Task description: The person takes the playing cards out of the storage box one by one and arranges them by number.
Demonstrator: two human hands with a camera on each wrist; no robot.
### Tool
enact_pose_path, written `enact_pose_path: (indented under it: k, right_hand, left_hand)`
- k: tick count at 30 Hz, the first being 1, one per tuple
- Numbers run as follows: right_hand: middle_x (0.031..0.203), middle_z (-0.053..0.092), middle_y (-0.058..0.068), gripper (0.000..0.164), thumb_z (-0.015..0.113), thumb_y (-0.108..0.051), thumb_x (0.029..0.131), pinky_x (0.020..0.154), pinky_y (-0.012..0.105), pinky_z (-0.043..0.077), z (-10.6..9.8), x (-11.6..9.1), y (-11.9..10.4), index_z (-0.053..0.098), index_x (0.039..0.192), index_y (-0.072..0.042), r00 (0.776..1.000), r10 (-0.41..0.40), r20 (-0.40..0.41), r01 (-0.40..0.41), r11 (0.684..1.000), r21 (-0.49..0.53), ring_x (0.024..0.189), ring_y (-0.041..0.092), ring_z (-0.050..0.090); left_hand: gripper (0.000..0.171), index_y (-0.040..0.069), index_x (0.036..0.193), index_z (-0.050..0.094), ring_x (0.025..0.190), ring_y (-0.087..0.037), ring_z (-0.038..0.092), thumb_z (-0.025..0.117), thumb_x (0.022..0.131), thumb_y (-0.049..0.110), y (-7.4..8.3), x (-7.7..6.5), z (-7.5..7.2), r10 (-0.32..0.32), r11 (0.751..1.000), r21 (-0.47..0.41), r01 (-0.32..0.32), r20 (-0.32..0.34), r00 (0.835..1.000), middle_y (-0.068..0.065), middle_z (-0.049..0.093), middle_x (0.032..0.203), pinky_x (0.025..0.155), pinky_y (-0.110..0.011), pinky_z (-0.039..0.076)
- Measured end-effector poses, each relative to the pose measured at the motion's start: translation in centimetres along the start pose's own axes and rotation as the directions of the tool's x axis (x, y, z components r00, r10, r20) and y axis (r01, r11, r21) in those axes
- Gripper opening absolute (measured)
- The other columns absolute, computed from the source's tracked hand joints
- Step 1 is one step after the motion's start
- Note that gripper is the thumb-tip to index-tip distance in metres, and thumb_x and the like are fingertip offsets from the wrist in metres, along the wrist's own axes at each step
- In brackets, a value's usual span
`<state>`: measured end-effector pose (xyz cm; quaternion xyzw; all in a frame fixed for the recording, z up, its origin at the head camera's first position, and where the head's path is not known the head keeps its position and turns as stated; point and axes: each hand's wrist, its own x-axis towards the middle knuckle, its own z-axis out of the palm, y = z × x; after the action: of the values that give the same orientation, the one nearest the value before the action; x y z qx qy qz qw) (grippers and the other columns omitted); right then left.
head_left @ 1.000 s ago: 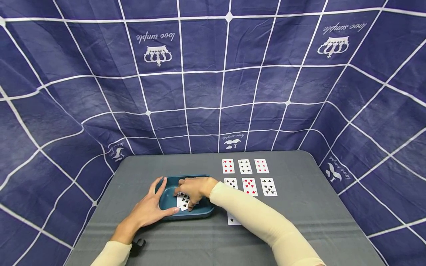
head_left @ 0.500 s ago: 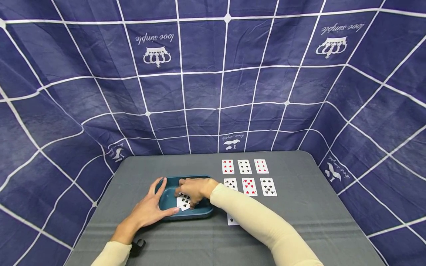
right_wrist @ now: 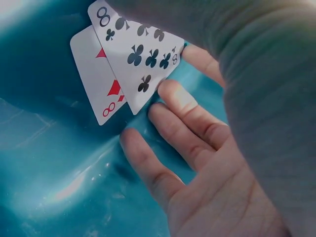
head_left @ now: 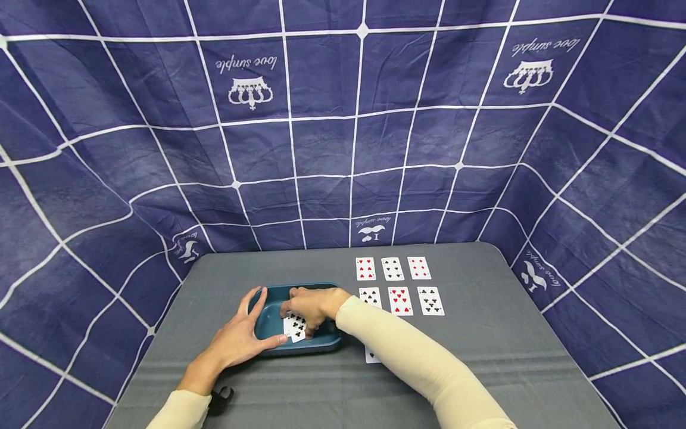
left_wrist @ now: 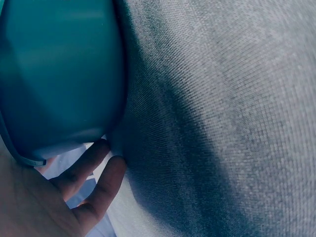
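Note:
A teal oblong tray (head_left: pixel 278 347) stands on the left half of the table. My left hand (head_left: pixel 227 345) grips its left end, thumb at the near rim and fingers at the far rim; the left wrist view shows the tray's outer side beside two fingers. Inside the tray, my right hand (head_left: pixel 315 305) holds an eight of clubs (right_wrist: pixel 140 57) at its edges, the fingertips at one side and the thumb mostly out of sight. An eight of diamonds (right_wrist: pixel 91 74) lies partly under it. Cards farther under the palm are hidden.
Face-up playing cards lie in rows right of the tray, among them a six of hearts (head_left: pixel 366 269), a seven of hearts (head_left: pixel 400 301) and a seven of clubs (head_left: pixel 430 301). A nearer card (head_left: pixel 372 356) is mostly covered by the right sleeve. Blue cloth (head_left: pixel 321 143) hangs behind the table.
Both hands stay at the tray almost unmoved. The right fingers shift slightly on the cards, and the head view drifts a little.

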<state>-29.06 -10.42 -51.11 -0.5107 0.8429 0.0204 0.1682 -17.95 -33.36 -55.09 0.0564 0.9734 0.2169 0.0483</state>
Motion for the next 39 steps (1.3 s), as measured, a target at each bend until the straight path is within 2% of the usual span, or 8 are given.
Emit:
enact_pose_path:
  k: [11,19,25,31,39]
  right_hand:
    - [0.147,0.064,-0.002,0.09,0.11,-0.041,0.082,0.112,0.024,0.057,0.4,0.3,-0.2,0.067,0.161,-0.031,1.0,-0.009,-0.024,0.008,1.0,-0.013,0.13,0.01,0.063]
    - [0.146,0.062,0.001,0.089,0.109,-0.036,0.085,0.1,0.021,0.058,0.2,0.0,0.0,0.065,0.162,-0.025,0.998,-0.023,-0.064,0.024,1.0,0.012,0.11,0.006,0.066]
    - [0.155,0.06,0.001,0.093,0.107,-0.037,0.087,0.111,0.024,0.058,0.1,-0.2,0.5,0.062,0.167,-0.023,0.996,-0.044,-0.082,0.045,0.999,0.001,0.127,0.009,0.068]
    - [0.158,0.065,-0.003,0.087,0.104,-0.037,0.091,0.122,0.026,0.054,-0.3,-1.1,0.9,0.063,0.167,-0.02,0.991,-0.072,-0.116,0.072,0.997,0.001,0.143,0.013,0.065]
    - [0.16,0.067,-0.004,0.083,0.104,-0.033,0.09,0.125,0.034,0.055,-0.7,-3.1,1.2,0.067,0.162,-0.019,0.973,-0.09,-0.211,0.096,0.995,0.019,0.144,0.016,0.067]
  left_hand:
    - [0.135,0.018,0.189,0.017,0.141,-0.053,0.07,0.081,0.092,0.086,-0.4,-0.1,0.3,-0.015,1.0,0.003,0.015,-0.004,1.0,-0.012,0.008,0.196,0.092,-0.068,0.062]
    - [0.135,0.018,0.189,0.017,0.14,-0.052,0.071,0.079,0.092,0.088,-0.5,-0.1,0.3,-0.008,1.0,0.006,0.008,-0.011,1.0,-0.011,0.008,0.196,0.09,-0.067,0.063]
    - [0.135,0.021,0.19,0.014,0.139,-0.05,0.072,0.078,0.092,0.088,-0.5,0.0,0.2,-0.002,1.0,0.016,0.003,-0.028,1.0,-0.011,0.01,0.196,0.091,-0.066,0.063]
    - [0.135,0.021,0.189,0.017,0.139,-0.051,0.072,0.078,0.091,0.09,-0.5,0.1,0.3,-0.002,0.999,0.032,0.004,-0.046,0.999,-0.01,0.013,0.195,0.09,-0.068,0.063]
    - [0.132,0.019,0.189,0.017,0.138,-0.053,0.072,0.077,0.094,0.088,-0.3,0.0,0.5,-0.007,0.999,0.034,0.009,-0.046,0.999,-0.011,0.014,0.195,0.089,-0.069,0.064]
